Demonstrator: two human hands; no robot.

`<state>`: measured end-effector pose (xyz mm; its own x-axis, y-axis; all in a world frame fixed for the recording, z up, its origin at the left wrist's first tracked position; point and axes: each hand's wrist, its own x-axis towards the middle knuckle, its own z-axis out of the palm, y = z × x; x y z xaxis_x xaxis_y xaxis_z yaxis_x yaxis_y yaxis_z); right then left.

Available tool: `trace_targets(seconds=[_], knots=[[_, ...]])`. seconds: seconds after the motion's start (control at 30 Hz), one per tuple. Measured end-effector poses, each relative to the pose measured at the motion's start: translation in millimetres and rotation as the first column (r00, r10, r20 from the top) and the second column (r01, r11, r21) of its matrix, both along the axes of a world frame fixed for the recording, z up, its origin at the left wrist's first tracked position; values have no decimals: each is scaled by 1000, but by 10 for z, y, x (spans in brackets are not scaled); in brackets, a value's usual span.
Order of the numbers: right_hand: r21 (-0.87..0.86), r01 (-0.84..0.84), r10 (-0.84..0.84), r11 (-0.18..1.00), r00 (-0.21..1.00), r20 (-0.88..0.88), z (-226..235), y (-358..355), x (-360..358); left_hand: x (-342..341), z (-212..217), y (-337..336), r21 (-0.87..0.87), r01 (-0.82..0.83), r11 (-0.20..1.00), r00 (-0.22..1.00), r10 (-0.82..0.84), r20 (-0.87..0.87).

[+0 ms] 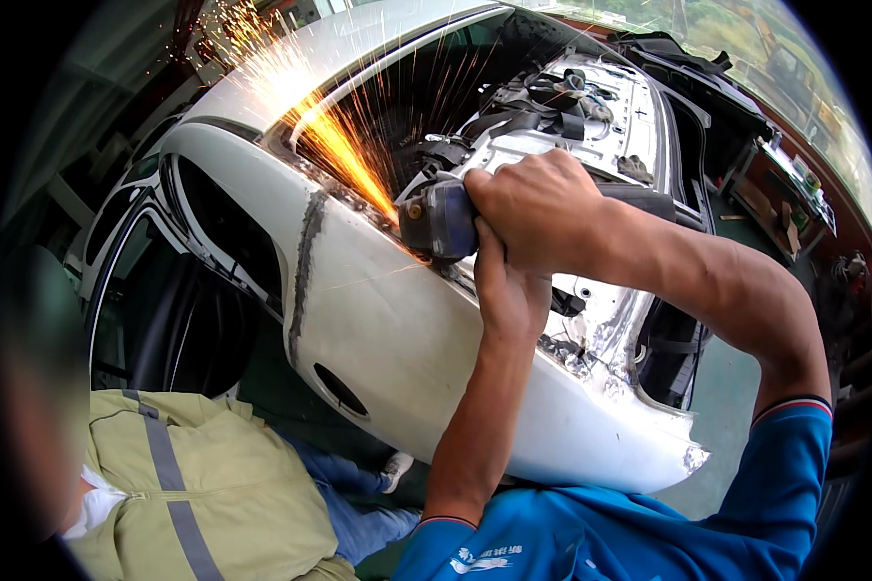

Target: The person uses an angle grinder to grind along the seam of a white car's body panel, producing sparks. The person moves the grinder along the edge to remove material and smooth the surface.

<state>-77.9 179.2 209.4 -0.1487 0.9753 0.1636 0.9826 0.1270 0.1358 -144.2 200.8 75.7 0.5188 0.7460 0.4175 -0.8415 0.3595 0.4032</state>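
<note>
An angle grinder [441,221] with a dark blue head presses against the edge of a white car body panel [397,320]. My right hand [542,208] is closed over the grinder's rear from above. Just below it, my left hand [511,281] comes up from the lower edge and wraps the tool from underneath. Bright orange sparks [349,165] stream from the contact point toward the upper left, over the seam near the rear window. The grinding disc itself is hidden by the grinder head and the sparks.
Another person in a light green jacket [199,484] stands at the lower left, beside an open car door [136,281]. Straps and loose parts [542,111] lie inside the exposed rear body. At the far right stands a workbench [789,184] with items on it.
</note>
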Motion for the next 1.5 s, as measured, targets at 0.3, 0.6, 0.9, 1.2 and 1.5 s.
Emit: trace_targets(seconds=[0.3,0.6,0.9,1.2,1.5], knots=[[22,-4,4,1000,1000,3,8,12,-35,-20,8,21,-11,20,1000,1000,-20,8],[-28,103,-103,994,995,11,65,-84,-6,107,-50,17,-39,25,999,999,-27,-36],[63,24,-17,998,993,-115,-133,-165,313,310,-56,-134,-135,8,991,999,-14,-38],[126,19,12,992,971,-239,-161,-182,471,340,-4,-77,-84,47,995,989,-58,-135],[115,-3,32,993,968,-249,-116,-151,399,316,48,-75,-126,-10,992,996,-1,-89]])
